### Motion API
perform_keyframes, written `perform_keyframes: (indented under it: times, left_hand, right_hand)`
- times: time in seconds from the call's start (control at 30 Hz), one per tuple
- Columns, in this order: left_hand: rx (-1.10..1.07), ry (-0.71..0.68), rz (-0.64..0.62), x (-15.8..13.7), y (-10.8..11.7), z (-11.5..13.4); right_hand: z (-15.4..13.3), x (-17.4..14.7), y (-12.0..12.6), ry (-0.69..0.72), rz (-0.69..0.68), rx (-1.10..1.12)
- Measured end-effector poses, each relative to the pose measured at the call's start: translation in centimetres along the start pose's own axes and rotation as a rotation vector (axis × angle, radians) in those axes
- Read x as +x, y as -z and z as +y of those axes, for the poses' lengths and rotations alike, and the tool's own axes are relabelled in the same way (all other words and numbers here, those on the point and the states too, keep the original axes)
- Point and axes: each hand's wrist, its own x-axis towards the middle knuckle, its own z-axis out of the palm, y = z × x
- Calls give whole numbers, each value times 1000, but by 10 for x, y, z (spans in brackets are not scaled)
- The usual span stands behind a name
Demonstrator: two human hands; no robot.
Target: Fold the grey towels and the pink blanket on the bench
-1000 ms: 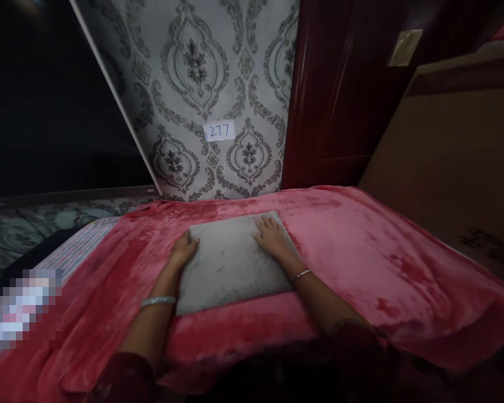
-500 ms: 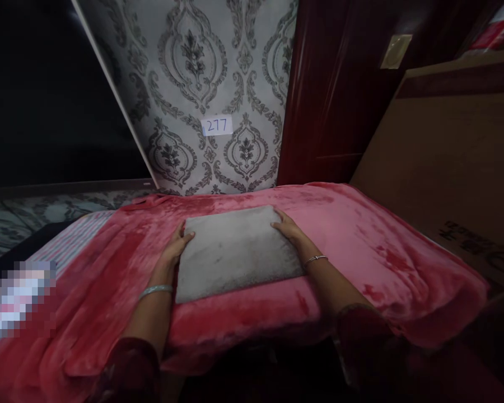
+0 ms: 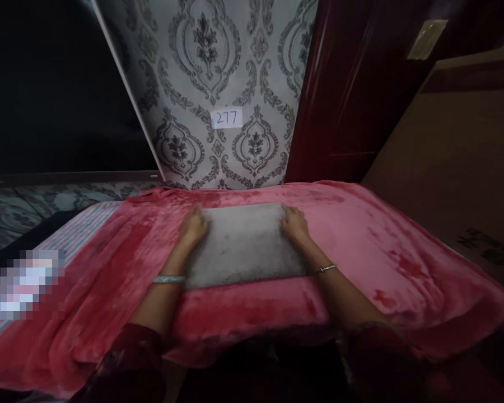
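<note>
A flat, rectangular grey cloth with a fuzzy surface lies on a pink-red plush blanket. At its far left corner my left hand is closed, the fingers curled over the edge. My right hand grips the far right corner in the same way, knuckles up. Both thumbs rest along the inner side of the cloth's edges. Slight blur hides the exact fingertip contact.
A dark screen stands at the back left. Patterned wallpaper with a paper label reading 277 is behind. On the right are a dark red door panel and a large cardboard box. Striped fabric shows at left.
Both hands have shifted from the cloth's sides toward its far corners, with fingers now curled over them. The cloth still lies on the blanket. The view has moved slightly.
</note>
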Motion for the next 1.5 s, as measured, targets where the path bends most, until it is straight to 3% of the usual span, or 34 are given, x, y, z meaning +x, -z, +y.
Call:
perform_keyframes:
  times: [0.13, 0.27, 0.43, 0.7, 0.83, 0.93, 1.07, 1.17, 1.27, 1.37, 1.5]
  left_hand:
    - [287, -242, -297, -24, -42, 52]
    - [497, -309, -362, -52, -72, 72]
    - [500, -285, -403, -48, -62, 60]
    - [582, 21, -393, -34, 1, 4]
    - [620, 10, -404, -20, 14, 8]
    - [588, -116, -404, 0, 0, 36]
    - [469, -263, -489, 22, -43, 74]
    - [446, -317, -485, 23, -78, 81]
    - [445, -327, -466, 19, -98, 74]
    - [442, -323, -473, 20, -98, 62]
    - [486, -193, -463, 31, -73, 38]
  right_hand:
    - [-31, -18, -13, 270, -50, -359]
    - [-35, -33, -30, 277, -193, -438]
    - [-28, -33, -34, 272, -206, -440]
    - [-32, -36, -32, 247, -223, -415]
    - [-35, -25, -25, 243, -278, -384]
    - [-44, -4, -13, 244, -256, -366]
    - [-53, 18, -13, 263, -156, -390]
    - [-46, 21, -26, 261, -196, -408]
    - [-36, 18, -39, 247, -234, -407]
    - [-31, 18, -42, 247, -238, -405]
    - [-30, 20, -39, 236, -260, -397]
